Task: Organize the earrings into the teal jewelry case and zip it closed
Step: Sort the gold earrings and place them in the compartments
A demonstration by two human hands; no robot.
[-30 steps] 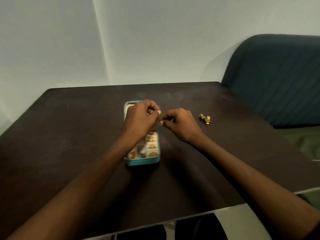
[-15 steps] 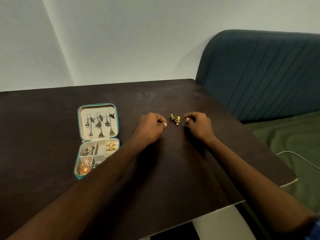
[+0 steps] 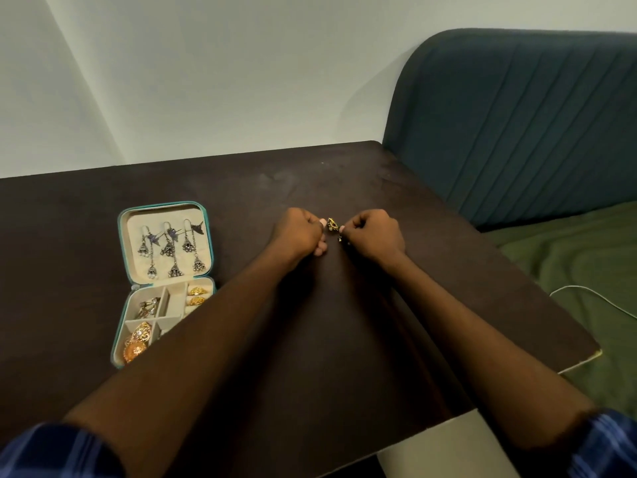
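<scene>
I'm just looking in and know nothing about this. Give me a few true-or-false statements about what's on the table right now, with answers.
1. The case lies open. True.
2. The case sits to the right of both hands. False: it lies left of the left hand and the right hand.
3. A gold earring is between the hands. True.
4. The lid holds no earrings. False: silver dangling earrings hang in it.
5. The table is white. False: dark brown.
</scene>
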